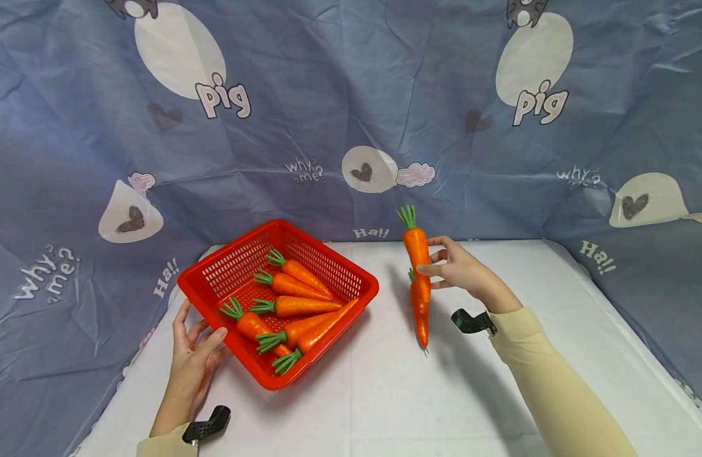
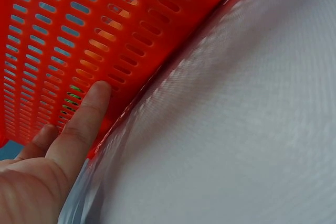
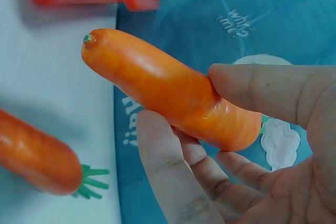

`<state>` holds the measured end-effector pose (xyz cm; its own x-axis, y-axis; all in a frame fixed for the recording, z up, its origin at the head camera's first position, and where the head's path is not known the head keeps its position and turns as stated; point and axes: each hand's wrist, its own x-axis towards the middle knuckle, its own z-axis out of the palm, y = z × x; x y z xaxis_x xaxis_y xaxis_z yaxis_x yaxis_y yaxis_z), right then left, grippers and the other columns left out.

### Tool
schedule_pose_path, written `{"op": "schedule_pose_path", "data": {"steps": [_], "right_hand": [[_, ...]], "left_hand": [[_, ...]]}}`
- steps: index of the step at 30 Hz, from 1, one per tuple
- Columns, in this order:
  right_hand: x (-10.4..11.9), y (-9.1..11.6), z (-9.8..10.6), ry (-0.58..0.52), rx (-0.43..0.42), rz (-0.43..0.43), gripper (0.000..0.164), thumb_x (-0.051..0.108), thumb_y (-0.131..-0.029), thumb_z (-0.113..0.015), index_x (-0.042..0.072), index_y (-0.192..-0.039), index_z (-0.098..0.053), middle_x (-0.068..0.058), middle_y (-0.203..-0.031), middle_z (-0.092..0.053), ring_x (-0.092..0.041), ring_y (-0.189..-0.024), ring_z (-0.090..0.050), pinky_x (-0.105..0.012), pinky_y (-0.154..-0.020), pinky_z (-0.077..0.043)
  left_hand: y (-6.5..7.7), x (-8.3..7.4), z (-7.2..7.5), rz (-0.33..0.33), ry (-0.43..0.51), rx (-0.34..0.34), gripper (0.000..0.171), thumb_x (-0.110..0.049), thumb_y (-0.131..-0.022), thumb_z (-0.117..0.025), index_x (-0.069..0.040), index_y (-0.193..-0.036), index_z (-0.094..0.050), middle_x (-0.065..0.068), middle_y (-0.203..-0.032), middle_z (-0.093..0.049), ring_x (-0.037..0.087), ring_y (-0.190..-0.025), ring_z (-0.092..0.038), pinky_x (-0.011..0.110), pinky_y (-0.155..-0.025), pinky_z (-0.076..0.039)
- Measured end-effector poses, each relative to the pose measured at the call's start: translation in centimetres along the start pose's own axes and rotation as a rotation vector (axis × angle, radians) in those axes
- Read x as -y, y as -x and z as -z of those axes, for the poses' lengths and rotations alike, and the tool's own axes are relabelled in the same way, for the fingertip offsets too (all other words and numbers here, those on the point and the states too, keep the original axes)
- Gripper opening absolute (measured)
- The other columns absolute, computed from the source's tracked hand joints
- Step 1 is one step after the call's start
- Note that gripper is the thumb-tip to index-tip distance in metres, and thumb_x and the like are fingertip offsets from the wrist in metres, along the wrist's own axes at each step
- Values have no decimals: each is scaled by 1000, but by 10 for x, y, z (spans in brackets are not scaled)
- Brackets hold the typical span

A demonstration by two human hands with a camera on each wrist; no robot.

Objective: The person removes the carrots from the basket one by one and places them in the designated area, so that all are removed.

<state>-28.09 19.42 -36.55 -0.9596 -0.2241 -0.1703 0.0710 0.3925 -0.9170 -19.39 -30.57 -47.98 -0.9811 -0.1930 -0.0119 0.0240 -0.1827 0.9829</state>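
Observation:
My right hand (image 1: 456, 270) pinches an orange carrot (image 1: 416, 244) between thumb and fingers, its green top pointing up in the head view. In the right wrist view the carrot (image 3: 157, 82) slants across the fingers. A second carrot (image 1: 421, 324) lies on the table, partly hidden behind the held one. On the left, my left hand (image 1: 192, 355) touches the outside of a red plastic basket (image 1: 214, 327), its thumb near the rim. The left wrist view shows extended fingers (image 2: 86, 119) against the slotted wall. Several carrots (image 1: 296, 306) with green tops lie inside the basket.
A white cloth covers the table (image 1: 385, 400). Behind it hangs a blue printed curtain (image 1: 305, 95), which also runs down both sides. Each wrist carries a black camera mount (image 1: 471, 322) by a beige sleeve (image 1: 551, 374).

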Motion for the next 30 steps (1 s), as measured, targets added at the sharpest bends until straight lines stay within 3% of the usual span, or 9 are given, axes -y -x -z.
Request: {"op": "schedule_pose_path", "data": {"steps": [22,30], "right_hand": [[-42,20,8,-37,-22,-55,77,16,-102,-71,-2,-161,-24,-19,-124,-52,-19,-92,-70,-43,-92,-67],[-64,25,7,-36,-39,-82,77,16,-101,-71,-5,-159,-26,-17,-120,-53,-17,-91,-69,-37,-86,-67]], "left_hand": [[0,0,0,5,4,7,92,-13,-106,-65,-49,-167,-7,-6,-143,-44,4,-121,-61,25,-84,-66],[-1,0,0,16,-3,2,93,-13,-105,-66,-51,-167,-7,-7,-143,-45,5,-123,-59,26,-83,-66]]}}
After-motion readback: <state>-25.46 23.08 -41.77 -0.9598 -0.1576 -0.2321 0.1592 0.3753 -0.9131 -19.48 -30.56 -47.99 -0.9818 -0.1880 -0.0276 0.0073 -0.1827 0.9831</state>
